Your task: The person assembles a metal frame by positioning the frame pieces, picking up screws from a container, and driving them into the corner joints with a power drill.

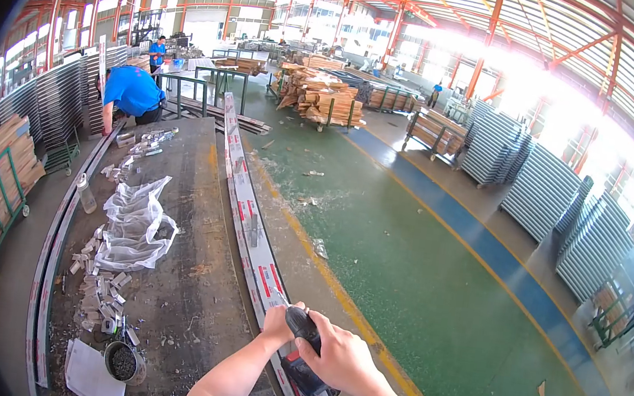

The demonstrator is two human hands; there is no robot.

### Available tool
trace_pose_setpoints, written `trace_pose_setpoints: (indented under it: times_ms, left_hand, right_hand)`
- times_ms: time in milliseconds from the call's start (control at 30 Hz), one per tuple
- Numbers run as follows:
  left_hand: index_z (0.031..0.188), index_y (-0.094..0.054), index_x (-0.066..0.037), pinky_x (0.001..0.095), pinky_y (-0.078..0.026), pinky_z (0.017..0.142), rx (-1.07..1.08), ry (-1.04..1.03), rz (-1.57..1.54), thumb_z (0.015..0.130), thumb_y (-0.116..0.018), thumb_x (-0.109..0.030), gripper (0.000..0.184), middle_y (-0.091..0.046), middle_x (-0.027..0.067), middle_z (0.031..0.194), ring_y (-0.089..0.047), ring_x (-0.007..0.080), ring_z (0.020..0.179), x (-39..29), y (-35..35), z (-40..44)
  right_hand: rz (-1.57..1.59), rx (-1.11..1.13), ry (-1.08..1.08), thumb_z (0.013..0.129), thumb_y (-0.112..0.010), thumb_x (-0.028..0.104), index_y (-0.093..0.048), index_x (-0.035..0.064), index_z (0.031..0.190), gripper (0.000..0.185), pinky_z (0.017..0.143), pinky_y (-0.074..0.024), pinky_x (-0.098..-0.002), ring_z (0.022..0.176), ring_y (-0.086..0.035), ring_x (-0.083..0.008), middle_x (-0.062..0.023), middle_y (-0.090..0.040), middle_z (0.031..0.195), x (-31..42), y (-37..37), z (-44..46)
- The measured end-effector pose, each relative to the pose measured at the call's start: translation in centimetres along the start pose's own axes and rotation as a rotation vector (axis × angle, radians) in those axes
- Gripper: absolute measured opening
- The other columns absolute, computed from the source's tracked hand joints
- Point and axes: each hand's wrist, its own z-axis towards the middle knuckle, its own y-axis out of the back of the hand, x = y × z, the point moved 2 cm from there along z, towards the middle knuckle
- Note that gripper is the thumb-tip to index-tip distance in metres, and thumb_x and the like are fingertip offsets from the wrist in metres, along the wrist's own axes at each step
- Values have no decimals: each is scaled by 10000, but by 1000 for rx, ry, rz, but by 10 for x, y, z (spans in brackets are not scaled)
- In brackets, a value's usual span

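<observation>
My right hand [341, 357] is wrapped around the grip of a black power drill [304, 329], low in the middle of the head view. Its battery end sits just above a long white-filmed profile [258, 254] with red printed marks, lying along the right edge of the workbench [194, 294]. My left hand [278, 324] is closed at the front of the drill, over the profile. Whatever its fingers pinch is hidden. Small upright metal pieces stand on the profile farther up, one of them a bracket-like piece [253, 231].
On the bench lie crumpled white plastic bags [135, 227], scattered small metal pieces [103, 298], a can of screws [124, 364] and white paper [91, 376]. More long profiles [45, 283] run along the left edge, where a co-worker in blue [134, 91] bends over.
</observation>
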Motion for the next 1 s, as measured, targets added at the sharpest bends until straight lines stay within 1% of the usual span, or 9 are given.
trace_pose_setpoints:
  times_ms: [267,467,633,1000]
  left_hand:
    - [985,-627,-143,494,-558,747,1,-19,17,945,-533,-447,321,-746,143,922,-717,388,871,5,-3,0]
    - [984,-622,-151,501,-555,737,-7,-27,-56,964,-516,-460,326,-741,149,901,-716,394,858,13,-11,2]
    - [972,-612,-145,506,-554,723,-1,-25,0,973,-509,-459,331,-738,153,878,-716,396,841,8,-7,1]
    - [984,-620,-144,491,-556,744,7,-34,19,967,-511,-452,327,-744,142,913,-719,383,869,8,-7,1]
  right_hand:
    - [-14,6,-4,964,-629,406,-499,74,1393,558,768,-576,-506,895,-719,-425,-229,-730,973,0,-1,0]
    - [-7,4,-2,962,-628,409,-500,74,1393,561,758,-577,-506,877,-721,-428,-228,-732,962,-1,-1,1]
    - [-6,-4,3,962,-628,409,-499,73,1395,562,754,-578,-504,870,-724,-426,-228,-733,951,-1,-1,0]
    - [0,3,4,961,-635,401,-499,71,1395,562,757,-579,-500,875,-724,-425,-230,-732,956,-2,-2,0]
